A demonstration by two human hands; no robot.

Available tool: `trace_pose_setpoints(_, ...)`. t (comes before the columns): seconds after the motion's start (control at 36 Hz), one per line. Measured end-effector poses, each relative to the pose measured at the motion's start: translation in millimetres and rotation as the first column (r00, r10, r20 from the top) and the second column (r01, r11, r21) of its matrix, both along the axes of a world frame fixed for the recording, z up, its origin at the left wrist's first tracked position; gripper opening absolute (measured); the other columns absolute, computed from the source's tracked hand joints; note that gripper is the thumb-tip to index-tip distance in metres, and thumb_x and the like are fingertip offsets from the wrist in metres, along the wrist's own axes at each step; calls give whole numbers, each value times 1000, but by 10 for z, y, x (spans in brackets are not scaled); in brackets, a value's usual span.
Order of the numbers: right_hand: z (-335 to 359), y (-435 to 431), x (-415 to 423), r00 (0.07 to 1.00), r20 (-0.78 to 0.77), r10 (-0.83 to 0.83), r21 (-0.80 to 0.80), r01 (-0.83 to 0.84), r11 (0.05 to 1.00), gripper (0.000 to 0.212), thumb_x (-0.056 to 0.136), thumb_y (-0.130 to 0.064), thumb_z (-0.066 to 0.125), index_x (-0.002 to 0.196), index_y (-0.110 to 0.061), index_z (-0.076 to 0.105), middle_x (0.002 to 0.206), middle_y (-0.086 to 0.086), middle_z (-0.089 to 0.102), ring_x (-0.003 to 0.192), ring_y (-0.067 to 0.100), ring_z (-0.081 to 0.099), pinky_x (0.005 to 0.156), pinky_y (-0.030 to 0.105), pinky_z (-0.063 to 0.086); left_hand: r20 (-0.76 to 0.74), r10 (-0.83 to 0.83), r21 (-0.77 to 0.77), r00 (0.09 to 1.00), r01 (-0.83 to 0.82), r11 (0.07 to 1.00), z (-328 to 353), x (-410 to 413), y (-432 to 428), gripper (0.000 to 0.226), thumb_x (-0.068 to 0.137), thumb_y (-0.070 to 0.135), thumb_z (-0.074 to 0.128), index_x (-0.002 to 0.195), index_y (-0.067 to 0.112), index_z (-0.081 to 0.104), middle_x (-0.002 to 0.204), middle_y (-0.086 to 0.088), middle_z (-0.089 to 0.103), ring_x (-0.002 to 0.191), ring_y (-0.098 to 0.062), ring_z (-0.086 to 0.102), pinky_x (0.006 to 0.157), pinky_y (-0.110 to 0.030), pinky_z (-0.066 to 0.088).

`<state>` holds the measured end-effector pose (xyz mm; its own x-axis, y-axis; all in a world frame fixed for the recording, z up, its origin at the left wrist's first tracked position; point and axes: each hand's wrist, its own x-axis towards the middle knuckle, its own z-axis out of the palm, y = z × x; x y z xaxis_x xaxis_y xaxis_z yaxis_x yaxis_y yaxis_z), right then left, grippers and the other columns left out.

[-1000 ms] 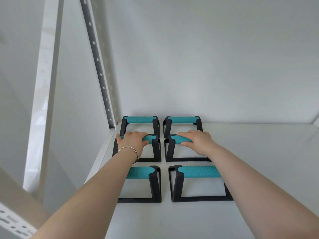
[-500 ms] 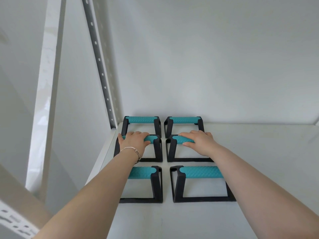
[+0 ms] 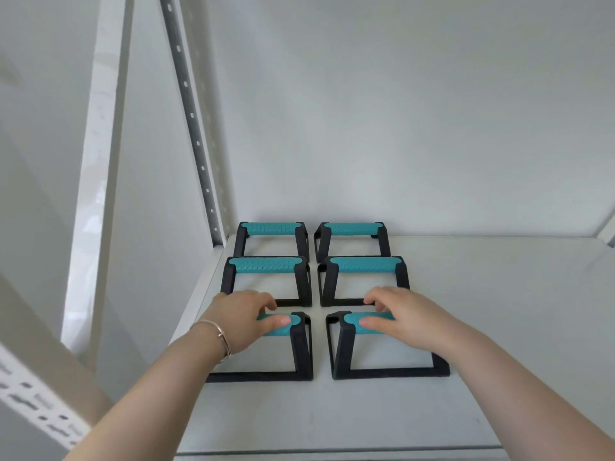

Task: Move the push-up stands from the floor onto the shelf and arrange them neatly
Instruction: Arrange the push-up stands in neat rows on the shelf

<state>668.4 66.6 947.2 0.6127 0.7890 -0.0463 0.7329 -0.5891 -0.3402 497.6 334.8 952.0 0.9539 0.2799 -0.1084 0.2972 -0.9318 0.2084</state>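
Note:
Several black push-up stands with teal grips stand on the white shelf [image 3: 482,311] in two columns of three rows. My left hand [image 3: 244,319] is closed around the teal grip of the front left stand [image 3: 301,347]. My right hand [image 3: 404,319] wraps the grip of the front right stand [image 3: 342,347]. Behind them stand the middle left stand [image 3: 266,265] and middle right stand [image 3: 366,265], untouched. The back left stand [image 3: 271,228] and back right stand [image 3: 351,228] sit against the rear wall.
A perforated grey upright [image 3: 194,128] rises at the shelf's back left corner. A white post [image 3: 96,168] stands nearer on the left. The shelf's front edge [image 3: 332,455] is at the bottom. Bare shelf surface extends to the right of the stands.
Both hands left the grips of the middle-row stands and drew back toward me onto the grips of the front-row stands. The stands look unmoved.

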Motion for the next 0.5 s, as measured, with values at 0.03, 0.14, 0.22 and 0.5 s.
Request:
trace_pose_setpoints(0.03,-40,-17,-33,1000,25,-8,-10,9,1000,47,82,-71,47,112,-35,53,104,-15,57,93,9,55,83,31,48,15,-12,7,1000,12,1000,-27,-31,5,66,76,81,27,113,35,57,102,13,62,90,-9,55,87,-32,45)
trace_pose_setpoints(0.14,-96,-8,-105,993,114,-23,20,20,1000,36,85,-68,46,103,-38,55,90,-18,58,83,13,57,74,32,49,43,-60,34,997,59,998,-84,-58,2,65,77,80,27,114,36,58,99,12,60,86,-9,54,78,-30,49)
trace_pose_setpoints(0.22,-98,21,-140,988,155,-10,54,2,999,35,87,-65,47,102,-36,58,85,-19,54,81,15,56,69,29,40,61,-61,35,996,59,998,-99,-45,12,65,77,81,27,112,36,58,97,13,59,84,-8,54,76,-31,51)
trace_pose_setpoints(0.5,-76,81,-161,977,214,-9,20,5,1000,41,87,-71,35,99,-37,54,87,-20,56,73,3,46,82,30,36,162,-82,165,983,55,985,-162,-18,-18,78,71,85,10,104,34,59,87,13,59,76,-9,55,74,-31,51)
